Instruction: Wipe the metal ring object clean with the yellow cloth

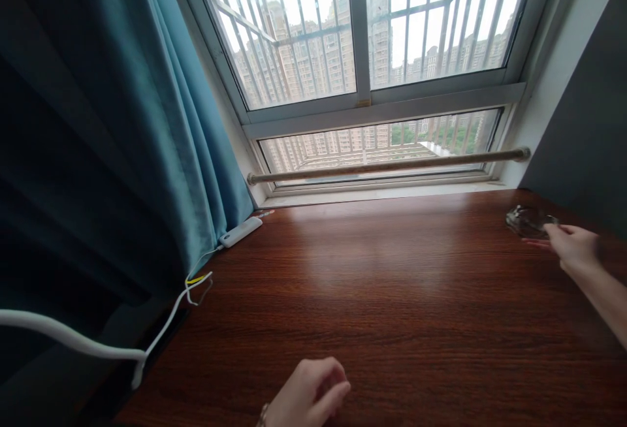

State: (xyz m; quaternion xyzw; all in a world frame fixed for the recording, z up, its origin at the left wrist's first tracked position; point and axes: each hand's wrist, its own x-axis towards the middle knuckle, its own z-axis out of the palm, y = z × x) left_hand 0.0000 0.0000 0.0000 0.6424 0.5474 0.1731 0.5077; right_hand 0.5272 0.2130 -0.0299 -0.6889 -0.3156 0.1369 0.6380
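- Worktop [382, 296]: dark red-brown, wood-grained surface, glossy, with window light reflected on it; its far edge meets the white sill and its near edge lies outside the view.
- Curtain [196, 120]: blue, hanging in folds along the left edge of the worktop, its hem at the far left corner.
- Window [361, 55]: grey-framed, beyond the far edge; bars and tall buildings visible through the panes.
- Rail [392, 167]: horizontal, spanning the lower pane just above the far edge.
- White cable [78, 342]: thick, entering from the left and branching at the left edge.
- Right hand [575, 244]: near the far right corner; grip closed on the near side of a clear glass object, thumb uppermost.
- Left hand [313, 391]: over the near part of the worktop, left of its middle; fingers curled, grip narrow, nothing visible in it; contact with the surface cannot be determined.
- Clear glass object [524, 219]: at the far right corner, in the right hand; exact form unclear, and whether it rests on the worktop cannot be determined.
- White device [241, 232]: elongated, lying at the far left corner beside the curtain hem.
- Yellow tie [196, 280]: around thin white leads by the left edge.
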